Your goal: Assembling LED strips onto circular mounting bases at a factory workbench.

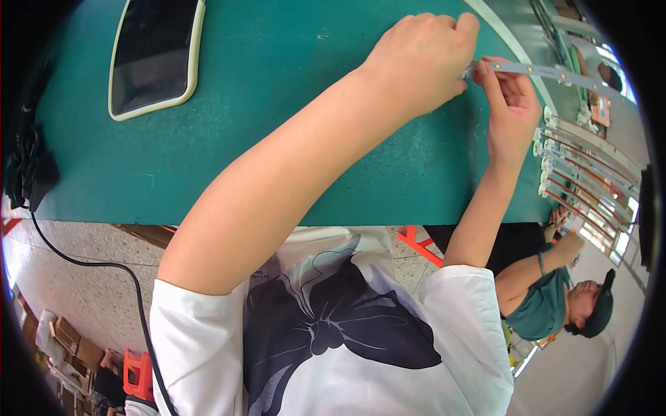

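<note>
A thin white LED strip point(531, 70) with small yellow chips runs rightward from my fingers, over the far right part of the green table. My right hand point(515, 107) pinches it near its left end, thumb and fingers closed. Right beside it, my left hand point(427, 59) is closed at that same end, its fingertips on a small clear or whitish piece point(467, 72) that I cannot make out well. The back of the left hand hides most of its fingers.
A phone point(156, 55) in a pale case lies at the table's point(291, 90) left. Several similar strips point(590, 173) with whitish ends stick out along the right edge. A black cable point(90, 263) hangs at left. A person point(548, 298) in a dark cap sits at right.
</note>
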Tool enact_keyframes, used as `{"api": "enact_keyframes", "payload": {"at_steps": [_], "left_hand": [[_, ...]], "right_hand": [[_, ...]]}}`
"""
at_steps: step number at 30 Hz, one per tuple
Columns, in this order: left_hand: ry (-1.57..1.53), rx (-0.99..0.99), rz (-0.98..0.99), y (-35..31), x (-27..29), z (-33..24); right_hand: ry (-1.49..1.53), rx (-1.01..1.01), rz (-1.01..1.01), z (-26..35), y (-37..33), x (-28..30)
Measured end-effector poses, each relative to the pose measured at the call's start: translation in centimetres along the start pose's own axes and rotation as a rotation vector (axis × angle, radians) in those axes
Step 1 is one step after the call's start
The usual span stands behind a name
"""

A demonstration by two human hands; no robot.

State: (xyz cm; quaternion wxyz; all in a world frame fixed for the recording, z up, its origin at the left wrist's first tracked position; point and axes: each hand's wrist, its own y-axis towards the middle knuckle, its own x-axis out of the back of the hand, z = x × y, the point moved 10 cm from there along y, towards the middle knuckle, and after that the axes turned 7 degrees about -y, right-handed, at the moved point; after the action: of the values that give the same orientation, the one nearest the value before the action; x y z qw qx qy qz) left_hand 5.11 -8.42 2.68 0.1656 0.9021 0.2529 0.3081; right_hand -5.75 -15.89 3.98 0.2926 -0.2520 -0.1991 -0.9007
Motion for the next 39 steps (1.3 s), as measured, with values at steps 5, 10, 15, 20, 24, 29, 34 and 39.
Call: {"api": "enact_keyframes", "payload": {"at_steps": [5,10,15,20,24,29,34,39], "left_hand": [[0.006,0.002,0.022,0.0,0.0,0.0],[-0.034,0.029,0.053,-0.1,-0.3,0.4],[-0.01,0.022,0.054,-0.1,-0.4,0.3],[0.0,0.018,0.051,0.0,-0.4,0.2],[-0.04,0.029,0.054,-0.1,-0.5,0.3],[-0.009,0.016,0.032,0.1,-0.3,0.0],[-0.048,-0.025,0.024,-0.1,0.2,-0.3],[-0.065,-0.031,0.025,0.0,0.2,-0.4]], "right_hand": [[-0.036,0.023,0.012,0.5,-0.2,-0.5],[-0.057,0.026,0.02,0.7,-0.3,-0.7],[-0.079,0.032,0.02,0.7,-0.2,-0.5],[-0.052,0.058,-0.022,0.9,-0.5,-0.7],[-0.036,0.049,0.025,0.6,-0.2,-1.0],[-0.059,0.072,-0.012,0.7,-0.5,-0.7],[-0.053,0.091,-0.012,0.7,-0.5,-0.6],[-0.042,0.086,-0.008,0.7,-0.5,-0.7]]}}
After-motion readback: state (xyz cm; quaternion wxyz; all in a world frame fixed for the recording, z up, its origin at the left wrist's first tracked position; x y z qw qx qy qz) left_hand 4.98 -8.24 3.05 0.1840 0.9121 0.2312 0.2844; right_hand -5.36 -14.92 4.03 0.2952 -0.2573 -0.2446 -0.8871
